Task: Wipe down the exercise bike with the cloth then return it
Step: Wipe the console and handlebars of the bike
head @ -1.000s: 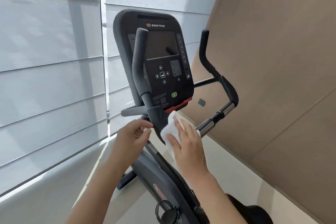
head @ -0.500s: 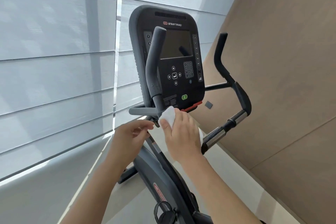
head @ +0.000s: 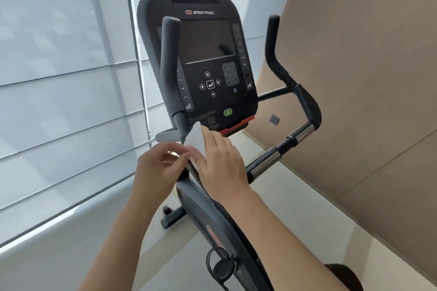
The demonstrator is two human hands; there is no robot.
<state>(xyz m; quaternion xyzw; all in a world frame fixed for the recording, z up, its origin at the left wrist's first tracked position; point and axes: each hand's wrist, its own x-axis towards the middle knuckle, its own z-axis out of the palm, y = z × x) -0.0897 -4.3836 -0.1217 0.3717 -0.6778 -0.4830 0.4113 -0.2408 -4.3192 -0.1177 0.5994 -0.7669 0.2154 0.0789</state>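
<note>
Cloth [head: 195,140] sat mid-frame, just below console [head: 198,59], against base of the bike's [head: 212,215] left handlebar [head: 169,66]. Right hand [head: 223,163] lay flat over cloth, fingers straight & pressed on it. Left hand [head: 157,170], lower left of cloth, pinched its edge w/ thumb & curled fingers. Blinds [head: 59,78] filled frame left.

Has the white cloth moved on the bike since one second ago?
Yes. The cloth, under the right hand, went up the post: it was below the console's red strip, and now its tip reaches the console's bottom edge.
</note>
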